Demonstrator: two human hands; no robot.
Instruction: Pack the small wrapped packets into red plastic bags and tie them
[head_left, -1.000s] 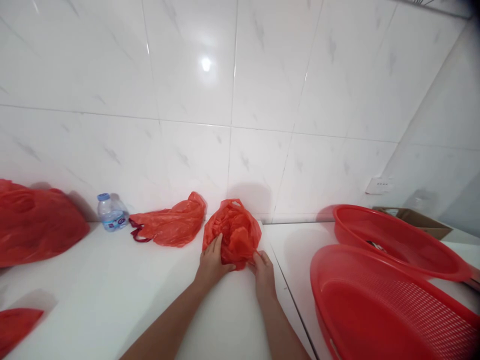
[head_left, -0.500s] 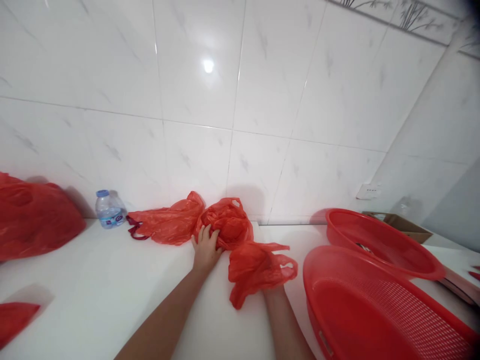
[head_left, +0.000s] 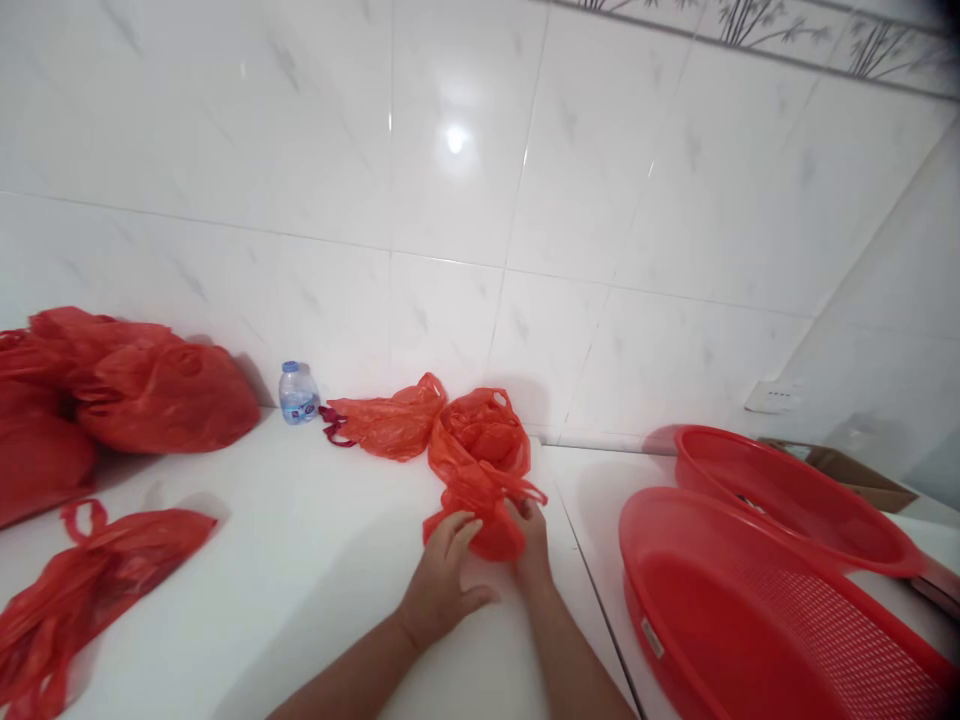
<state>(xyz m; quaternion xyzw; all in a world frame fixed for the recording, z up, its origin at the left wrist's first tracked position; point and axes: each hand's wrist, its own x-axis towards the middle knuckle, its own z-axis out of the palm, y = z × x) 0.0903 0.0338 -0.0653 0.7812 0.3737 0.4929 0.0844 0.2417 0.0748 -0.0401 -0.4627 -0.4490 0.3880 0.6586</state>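
My right hand (head_left: 533, 545) grips the right side of a small crumpled red plastic bag (head_left: 495, 535) low over the white table. Some of its fingers are hidden by the bag. My left hand (head_left: 441, 585) is at the bag's left side, with its fingertips against the plastic and its thumb stretched apart. Directly behind stands a rounder red plastic bag (head_left: 484, 435) with crumpled red plastic inside, and the small bag overlaps its front. Touching that one on the left is a flattened red plastic bag (head_left: 390, 420) with dark red handles.
A small water bottle (head_left: 298, 395) stands by the tiled wall. Full red bags (head_left: 172, 390) and a loose red bag (head_left: 112, 570) lie at left. A red mesh basket (head_left: 637, 580), a red basin (head_left: 817, 475) and a cardboard box (head_left: 862, 478) are at right.
My right hand has brought the small bag left and down, in front of the round bag. My left hand has left the round bag for the small one. The view has turned left.
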